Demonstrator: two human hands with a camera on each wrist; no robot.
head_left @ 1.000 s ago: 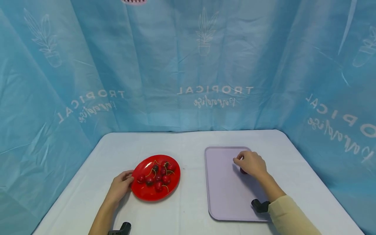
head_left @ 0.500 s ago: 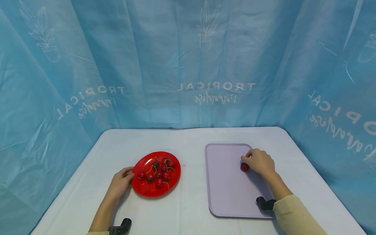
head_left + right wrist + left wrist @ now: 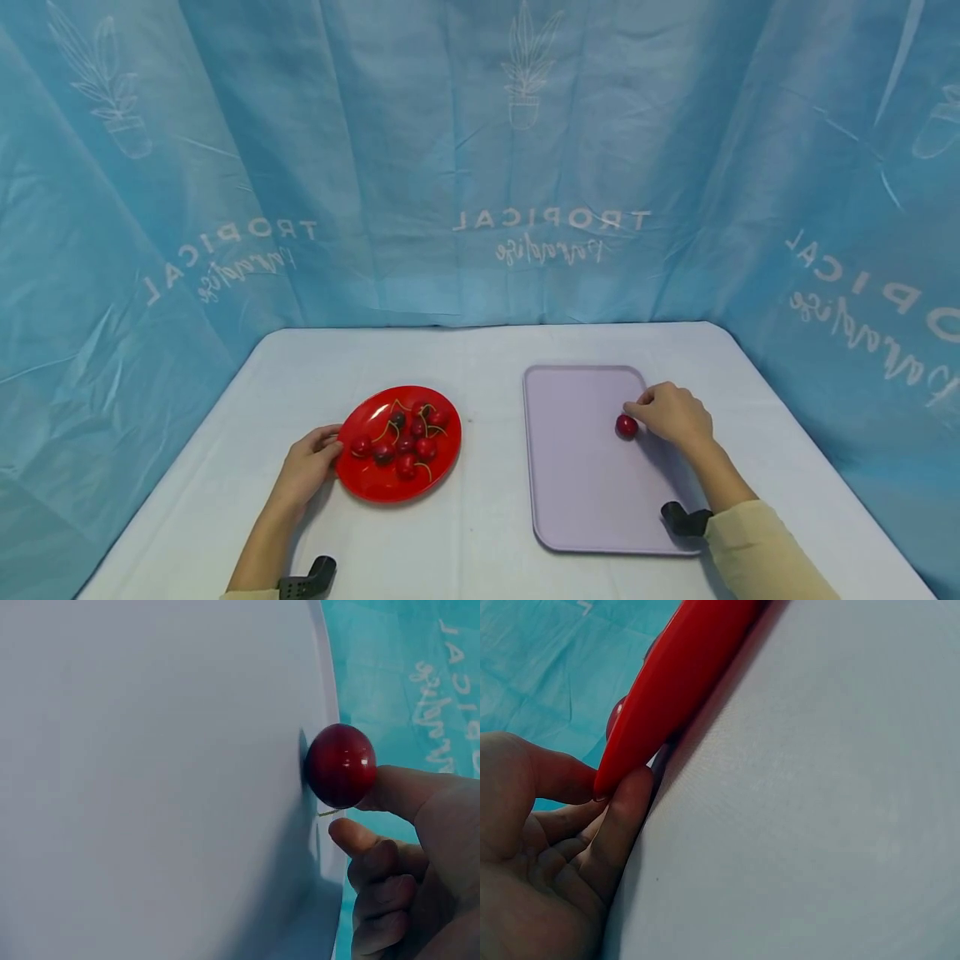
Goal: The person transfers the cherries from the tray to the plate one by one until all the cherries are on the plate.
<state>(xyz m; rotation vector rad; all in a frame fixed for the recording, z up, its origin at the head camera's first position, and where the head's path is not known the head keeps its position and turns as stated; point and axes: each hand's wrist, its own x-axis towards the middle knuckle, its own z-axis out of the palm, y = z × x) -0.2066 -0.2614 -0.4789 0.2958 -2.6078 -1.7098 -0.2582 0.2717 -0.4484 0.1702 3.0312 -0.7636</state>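
Note:
My left hand [image 3: 307,465] grips the near-left rim of a red plate [image 3: 367,487]. In the left wrist view, the thumb lies on top of the plate's rim [image 3: 660,697] and a finger reaches underneath. Several dark red cherries, some with green stems, sit on the plate. On the right, a single cherry [image 3: 626,427] rests on a pale purple tray [image 3: 577,500], near its far right side. My right hand [image 3: 675,414] is right at this cherry. In the right wrist view the thumb [image 3: 405,791] overlaps its edge, while the index fingertip stands apart, below a short stem [image 3: 328,814].
A white cloth covers the table [image 3: 480,367], with a strip of it between plate and tray. Blue curtains [image 3: 405,167] printed with mirrored lettering hang behind and on both sides. Black wrist devices [image 3: 686,521] are strapped to both arms.
My right hand has shifted right across the tray, uncovering the cherry, which moved only slightly. The left hand and plate hold their place; the head view tilted a little.

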